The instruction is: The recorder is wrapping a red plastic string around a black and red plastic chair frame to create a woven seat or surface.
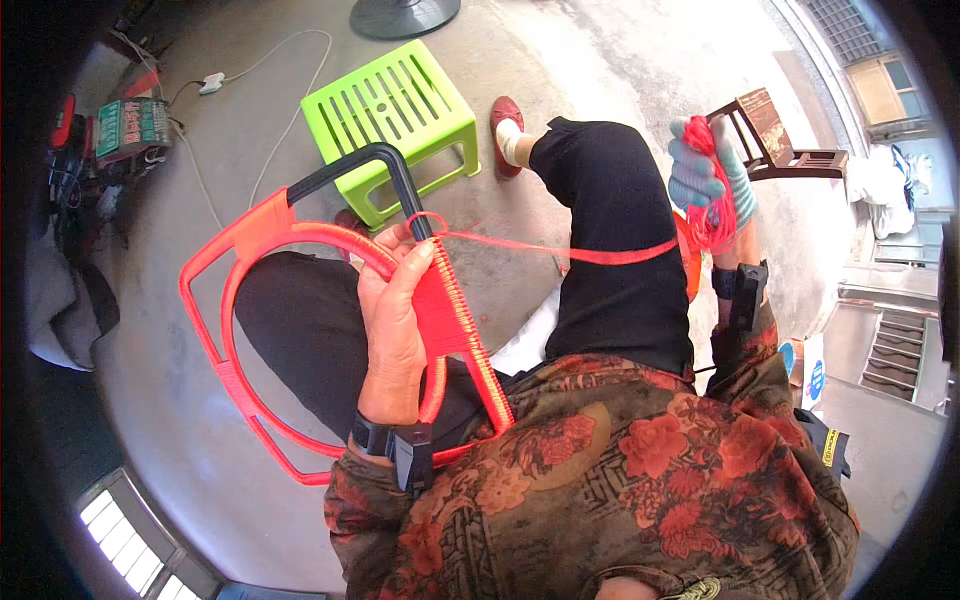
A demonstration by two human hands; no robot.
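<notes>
A frame [230, 385] wrapped mostly in red-orange cord rests on my lap; it has a ring inside an angular outline. One stretch of its black bar [345, 163] is bare at the top. My bare left hand [392, 320] grips the wrapped side, thumb close to where the winding meets the black bar. From a loop there, a flat red strand [560, 252] runs over my right knee to the right. My right hand [708, 175], in a grey-blue glove, is raised and closed around a bundle of red cord [712, 225].
A green plastic stool [390, 110] stands ahead of me, with a round dark base [404, 15] beyond. A small brown wooden chair [765, 135] is at the right. A white cable with a plug [211, 84] crosses the floor near a green box [132, 130].
</notes>
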